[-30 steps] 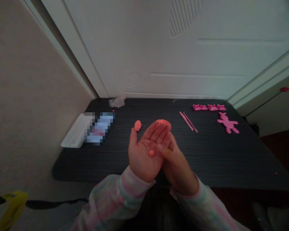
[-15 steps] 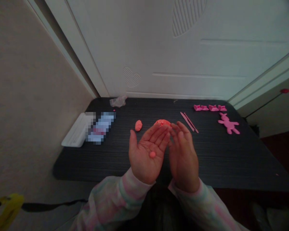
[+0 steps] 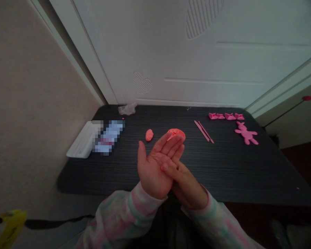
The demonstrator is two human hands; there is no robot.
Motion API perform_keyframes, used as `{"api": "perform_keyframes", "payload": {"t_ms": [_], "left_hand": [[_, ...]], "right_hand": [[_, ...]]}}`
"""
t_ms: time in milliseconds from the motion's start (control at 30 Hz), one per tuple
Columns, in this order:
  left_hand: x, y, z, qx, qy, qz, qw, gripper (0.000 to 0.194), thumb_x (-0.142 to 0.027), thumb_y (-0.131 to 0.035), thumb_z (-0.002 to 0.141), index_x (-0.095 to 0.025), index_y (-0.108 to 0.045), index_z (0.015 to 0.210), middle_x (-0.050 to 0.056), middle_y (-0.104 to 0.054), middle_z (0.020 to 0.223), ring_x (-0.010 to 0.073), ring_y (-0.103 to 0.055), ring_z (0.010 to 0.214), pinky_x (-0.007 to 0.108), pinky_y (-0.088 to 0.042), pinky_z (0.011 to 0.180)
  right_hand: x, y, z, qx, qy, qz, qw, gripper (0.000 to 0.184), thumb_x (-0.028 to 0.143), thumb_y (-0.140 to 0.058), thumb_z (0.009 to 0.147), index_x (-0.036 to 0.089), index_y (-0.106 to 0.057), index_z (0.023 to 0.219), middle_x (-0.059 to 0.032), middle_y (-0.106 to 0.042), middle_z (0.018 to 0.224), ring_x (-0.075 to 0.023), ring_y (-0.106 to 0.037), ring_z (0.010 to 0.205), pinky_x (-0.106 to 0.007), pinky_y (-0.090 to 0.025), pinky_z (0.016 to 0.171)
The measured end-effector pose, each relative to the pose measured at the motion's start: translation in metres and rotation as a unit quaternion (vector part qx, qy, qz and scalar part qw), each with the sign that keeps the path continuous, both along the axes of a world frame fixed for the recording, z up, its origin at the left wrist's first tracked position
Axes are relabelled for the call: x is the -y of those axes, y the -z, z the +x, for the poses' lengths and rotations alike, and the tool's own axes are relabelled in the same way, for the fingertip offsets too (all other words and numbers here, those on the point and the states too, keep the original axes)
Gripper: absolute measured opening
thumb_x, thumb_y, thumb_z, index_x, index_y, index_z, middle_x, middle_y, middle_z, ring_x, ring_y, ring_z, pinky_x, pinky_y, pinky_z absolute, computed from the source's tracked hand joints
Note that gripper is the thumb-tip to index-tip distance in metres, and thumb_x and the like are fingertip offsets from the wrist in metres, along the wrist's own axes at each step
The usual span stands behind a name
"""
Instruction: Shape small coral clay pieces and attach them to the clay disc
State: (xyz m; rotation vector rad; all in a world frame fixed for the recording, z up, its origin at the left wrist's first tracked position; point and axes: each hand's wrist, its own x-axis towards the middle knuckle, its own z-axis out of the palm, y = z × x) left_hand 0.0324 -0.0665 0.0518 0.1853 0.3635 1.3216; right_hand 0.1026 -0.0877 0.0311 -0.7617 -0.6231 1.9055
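Observation:
My left hand is palm up, its fingers stretched out and the thumb apart. On its palm lies a small ball of orange-pink clay, mostly covered by the thumb of my right hand, which presses on it. The other right fingers go behind my left hand and are largely hidden. Just beyond my left fingertips sits a round orange-pink clay piece, partly covered by them. To its left, a rough lump of the same clay rests on the dark table.
Two pink modelling tools lie right of centre. Farther right are a flat pink clay bunny figure and a row of pink clay bows. At left stand a white tray, a blurred blue packet and crumpled clear plastic.
My right hand lifted away from the left palm, uncovering the clay ball, then came back with its thumb on the ball. My left hand has stayed nearly in place.

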Motion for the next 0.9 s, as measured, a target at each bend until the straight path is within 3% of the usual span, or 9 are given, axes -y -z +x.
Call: {"api": "perform_keyframes", "payload": {"t_ms": [200,433,667,900], "left_hand": [[0.0013,-0.0099,-0.0001,-0.023,-0.033,0.063,0.997,0.068,-0.065,-0.008,0.074,-0.027,-0.046,0.116,0.005,-0.055,0.115,0.0198,-0.035,0.121,0.04,-0.019,0.102],[0.0024,-0.0095,0.0005,-0.072,-0.026,0.102,0.992,0.072,-0.067,-0.003,0.071,-0.03,-0.026,0.128,0.002,-0.048,0.123,0.0183,-0.027,0.125,0.041,-0.016,0.103],[0.0043,-0.0061,0.001,-0.05,-0.03,0.154,0.986,0.072,-0.069,-0.004,0.07,-0.031,-0.034,0.123,0.002,-0.049,0.122,0.0186,-0.024,0.126,0.041,-0.015,0.104],[0.005,-0.0062,0.0008,-0.101,-0.035,0.157,0.982,0.073,-0.071,-0.005,0.068,-0.033,-0.038,0.12,0.0,-0.052,0.119,0.0207,-0.028,0.125,0.042,-0.021,0.102]], "right_hand": [[-0.0007,0.0017,0.0063,-0.001,-0.076,0.007,0.997,0.027,0.025,-0.056,0.074,0.014,-0.059,0.099,-0.0079,-0.063,0.104,-0.0191,-0.055,0.101,-0.035,-0.039,0.092],[-0.0007,0.0025,0.006,0.018,-0.059,0.016,0.998,0.034,0.028,-0.063,0.069,0.016,-0.059,0.1,-0.0079,-0.06,0.109,-0.0212,-0.054,0.103,-0.037,-0.039,0.091],[0.0002,0.003,0.0061,0.058,-0.053,0.048,0.996,0.032,0.028,-0.061,0.071,0.018,-0.058,0.101,-0.0063,-0.062,0.106,-0.0185,-0.056,0.097,-0.033,-0.044,0.084],[0.0012,0.0003,0.0054,0.061,-0.047,0.044,0.996,0.03,0.027,-0.063,0.068,0.018,-0.06,0.096,-0.005,-0.065,0.097,-0.0163,-0.058,0.089,-0.029,-0.045,0.078]]}}
